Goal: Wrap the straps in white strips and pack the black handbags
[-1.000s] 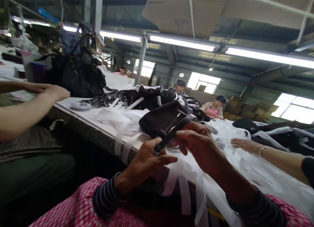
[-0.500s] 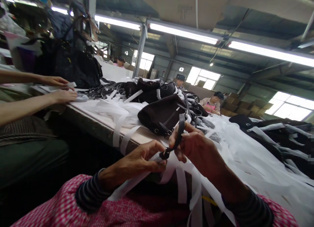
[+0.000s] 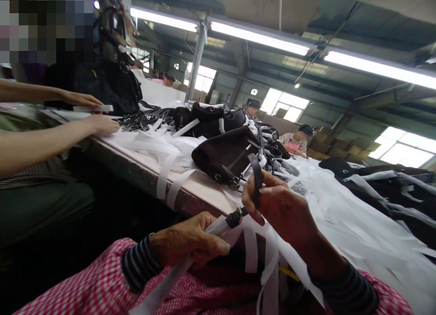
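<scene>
My right hand [image 3: 281,206] is closed around a black bag strap [image 3: 256,169] that rises from its fingers toward a dark brown handbag [image 3: 223,153] on the table. The strap's lower end [image 3: 235,217] sticks out below the hand. My left hand [image 3: 190,240] is closed on a white paper strip [image 3: 170,276] that runs from the strap end down over my lap. White strips hang off the table edge between my hands.
The long table [image 3: 200,192] is covered with white paper strips [image 3: 340,215] and more black bags [image 3: 211,119]. Another person's two hands [image 3: 98,122] hold a white strip at the left. Other workers sit at the far end, near stacked cartons.
My left hand has pulled the white strip down and left, away from the strap end. My right hand has stayed up with the strap. The person at left has lifted a white strip.
</scene>
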A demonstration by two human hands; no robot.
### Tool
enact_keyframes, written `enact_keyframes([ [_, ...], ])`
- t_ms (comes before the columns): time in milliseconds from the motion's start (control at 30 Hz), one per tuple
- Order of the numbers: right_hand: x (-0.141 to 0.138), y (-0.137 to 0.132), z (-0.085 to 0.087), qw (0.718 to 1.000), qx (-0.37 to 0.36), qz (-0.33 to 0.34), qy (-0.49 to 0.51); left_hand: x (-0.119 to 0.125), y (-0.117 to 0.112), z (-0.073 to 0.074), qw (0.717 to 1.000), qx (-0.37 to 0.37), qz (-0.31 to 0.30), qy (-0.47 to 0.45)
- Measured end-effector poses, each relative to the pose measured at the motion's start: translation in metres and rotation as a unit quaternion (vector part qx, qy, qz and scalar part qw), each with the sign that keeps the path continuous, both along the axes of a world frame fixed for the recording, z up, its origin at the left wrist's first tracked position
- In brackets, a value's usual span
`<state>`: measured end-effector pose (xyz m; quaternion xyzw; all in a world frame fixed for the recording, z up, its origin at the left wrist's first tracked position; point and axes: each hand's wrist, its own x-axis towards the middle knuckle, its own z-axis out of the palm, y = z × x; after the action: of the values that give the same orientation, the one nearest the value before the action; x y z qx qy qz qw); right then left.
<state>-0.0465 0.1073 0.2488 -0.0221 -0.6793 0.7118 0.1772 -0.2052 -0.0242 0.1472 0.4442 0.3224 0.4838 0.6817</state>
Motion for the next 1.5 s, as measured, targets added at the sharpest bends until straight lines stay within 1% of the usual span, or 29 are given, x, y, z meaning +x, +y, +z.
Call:
enact_keyframes([
  [133,-0.002,0.001,-0.004,1.0,-0.018,0.008,0.007,0.003,0.003,0.001,0.999,-0.021,-0.03,-0.016],
  [200,-0.003,0.001,-0.006,1.0,-0.02,0.002,0.006,0.005,0.005,0.001,1.0,-0.021,-0.022,-0.002],
  [267,-0.004,-0.001,-0.007,1.0,-0.017,-0.018,0.0,0.008,0.007,0.001,0.999,0.0,0.017,0.033],
  [333,-0.005,-0.003,-0.009,0.999,-0.012,-0.052,-0.006,0.011,0.01,-0.001,0.993,0.03,0.078,0.082],
  [400,-0.006,-0.006,-0.012,0.996,-0.004,-0.088,-0.014,0.013,0.012,-0.003,0.98,0.061,0.146,0.122],
  [500,-0.006,-0.01,-0.017,0.992,0.014,-0.124,-0.017,0.013,0.013,-0.005,0.948,0.101,0.248,0.172],
  [633,-0.007,-0.015,-0.02,0.987,0.029,-0.157,0.01,0.013,0.012,-0.008,0.894,0.112,0.356,0.247],
  [767,-0.01,-0.019,-0.018,0.983,0.028,-0.178,0.023,0.014,0.012,-0.009,0.836,0.108,0.421,0.334],
  [833,-0.011,-0.02,-0.017,0.98,0.027,-0.195,0.032,0.014,0.011,-0.008,0.81,0.108,0.449,0.363],
  [867,-0.011,-0.02,-0.016,0.978,0.026,-0.205,0.037,0.015,0.01,-0.007,0.801,0.113,0.459,0.367],
  [900,-0.011,-0.021,-0.016,0.975,0.025,-0.215,0.042,0.015,0.009,-0.006,0.799,0.121,0.464,0.363],
  [933,-0.011,-0.021,-0.016,0.973,0.024,-0.225,0.045,0.016,0.007,-0.005,0.803,0.13,0.462,0.353],
  [1033,-0.011,-0.021,-0.015,0.969,0.023,-0.24,0.045,0.017,0.003,-0.004,0.837,0.143,0.428,0.31],
  [1300,-0.012,-0.018,-0.009,0.98,0.02,-0.193,0.039,0.015,-0.001,-0.003,0.882,0.115,0.387,0.245],
  [1367,-0.014,-0.017,-0.009,0.98,0.018,-0.192,0.047,0.014,0.0,-0.002,0.887,0.118,0.381,0.234],
  [1500,-0.018,-0.015,-0.014,0.98,0.005,-0.188,0.06,0.014,0.002,-0.001,0.883,0.125,0.388,0.232],
])
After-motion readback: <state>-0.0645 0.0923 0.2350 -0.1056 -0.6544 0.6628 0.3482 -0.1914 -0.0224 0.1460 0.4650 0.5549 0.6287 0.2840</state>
